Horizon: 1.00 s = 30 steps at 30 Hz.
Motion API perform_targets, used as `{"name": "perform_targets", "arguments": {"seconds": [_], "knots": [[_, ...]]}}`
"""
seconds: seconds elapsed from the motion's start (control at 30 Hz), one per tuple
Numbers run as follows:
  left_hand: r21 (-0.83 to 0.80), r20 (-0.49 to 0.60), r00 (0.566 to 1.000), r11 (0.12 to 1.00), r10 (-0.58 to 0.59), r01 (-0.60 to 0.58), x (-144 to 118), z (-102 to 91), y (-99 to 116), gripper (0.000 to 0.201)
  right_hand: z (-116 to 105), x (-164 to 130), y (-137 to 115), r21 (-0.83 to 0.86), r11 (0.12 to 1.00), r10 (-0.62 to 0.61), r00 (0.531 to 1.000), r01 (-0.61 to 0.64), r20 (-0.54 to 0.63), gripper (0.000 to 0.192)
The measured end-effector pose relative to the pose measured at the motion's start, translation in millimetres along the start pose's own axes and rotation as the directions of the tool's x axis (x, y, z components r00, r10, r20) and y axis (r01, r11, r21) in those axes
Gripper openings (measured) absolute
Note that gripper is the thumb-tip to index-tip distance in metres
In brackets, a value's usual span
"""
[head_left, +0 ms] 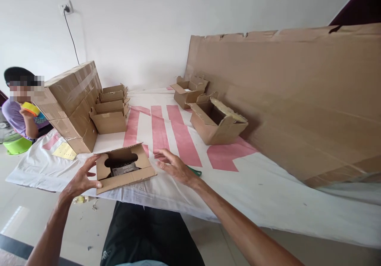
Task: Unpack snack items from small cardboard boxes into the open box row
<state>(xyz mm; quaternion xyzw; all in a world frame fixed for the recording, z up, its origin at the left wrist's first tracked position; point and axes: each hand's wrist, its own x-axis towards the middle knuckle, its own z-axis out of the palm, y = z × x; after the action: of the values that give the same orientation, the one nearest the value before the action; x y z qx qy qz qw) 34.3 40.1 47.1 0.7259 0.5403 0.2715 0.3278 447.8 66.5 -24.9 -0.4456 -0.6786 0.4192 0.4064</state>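
Observation:
A small flat cardboard box [125, 167] lies near the front edge of the white and pink sheet [268, 182]. Through a cut-out in its top flap a grey metal part [123, 168] shows. My left hand [81, 177] grips the box's left edge, thumb on the front corner. My right hand [175, 165] hovers just right of the box with fingers spread, holding nothing. A green item [195, 172] lies partly hidden behind that wrist.
Stacked open small boxes [111, 107] stand beside a large taped carton [71, 101] at left. Two open boxes [216, 123] sit at centre right. A big cardboard sheet [297, 99] leans on the wall. A person [22, 105] sits at far left.

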Motion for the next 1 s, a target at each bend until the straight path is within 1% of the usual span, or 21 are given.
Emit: {"name": "perform_targets", "arguments": {"seconds": [0.07, 0.17, 0.3, 0.4, 0.47, 0.63, 0.7, 0.77, 0.83, 0.9, 1.0], "knots": [[-0.002, 0.046, 0.999, 1.0, 0.008, -0.008, 1, -0.3, -1, 0.13, 10, 7, -17, 0.053, 0.998, -0.044, 0.994, 0.039, 0.1, 0.079], [0.021, 0.077, 0.997, 0.999, 0.025, -0.026, 6, 0.4, -4, 0.145, 16, 16, -29, 0.037, 0.996, -0.091, 0.979, 0.086, 0.185, 0.107], [0.056, 0.096, 0.994, 0.997, 0.043, -0.049, 13, 0.5, -3, 0.155, 13, 29, -29, -0.09, 0.986, -0.114, 0.956, 0.143, 0.272, 0.134], [0.089, 0.118, 0.992, 0.995, 0.037, -0.047, 16, 0.0, -2, 0.156, 10, 40, -31, -0.192, 0.96, -0.128, 0.931, 0.203, 0.343, 0.144], [0.112, 0.125, 0.992, 0.993, 0.019, -0.033, 18, -0.2, -1, 0.159, 9, 46, -34, -0.237, 0.948, -0.105, 0.914, 0.211, 0.393, 0.146], [0.19, 0.138, 0.99, 0.982, -0.018, -0.008, 20, -2.1, 2, 0.164, 5, 49, -44, -0.31, 0.941, 0.02, 0.893, 0.135, 0.449, 0.15], [0.218, 0.133, 0.991, 0.976, -0.016, -0.014, 21, -2.0, 4, 0.159, 4, 48, -47, -0.302, 0.946, 0.034, 0.888, 0.12, 0.458, 0.15], [0.239, 0.106, 0.994, 0.971, -0.022, -0.004, 21, 0.6, 9, 0.146, 5, 47, -50, -0.284, 0.954, 0.045, 0.89, 0.097, 0.455, 0.146], [0.254, 0.058, 0.997, 0.967, -0.047, 0.031, 22, 6.7, 14, 0.133, 10, 44, -53, -0.284, 0.957, 0.064, 0.906, 0.063, 0.418, 0.136], [0.261, 0.003, 0.997, 0.963, -0.075, 0.072, 21, 15.5, 18, 0.13, 19, 41, -53, -0.315, 0.948, 0.071, 0.933, 0.047, 0.353, 0.125], [0.255, -0.073, 0.994, 0.963, -0.077, 0.093, 18, 29.8, 19, 0.128, 37, 34, -47, -0.374, 0.923, -0.005, 0.974, 0.093, 0.229, 0.104]]}}
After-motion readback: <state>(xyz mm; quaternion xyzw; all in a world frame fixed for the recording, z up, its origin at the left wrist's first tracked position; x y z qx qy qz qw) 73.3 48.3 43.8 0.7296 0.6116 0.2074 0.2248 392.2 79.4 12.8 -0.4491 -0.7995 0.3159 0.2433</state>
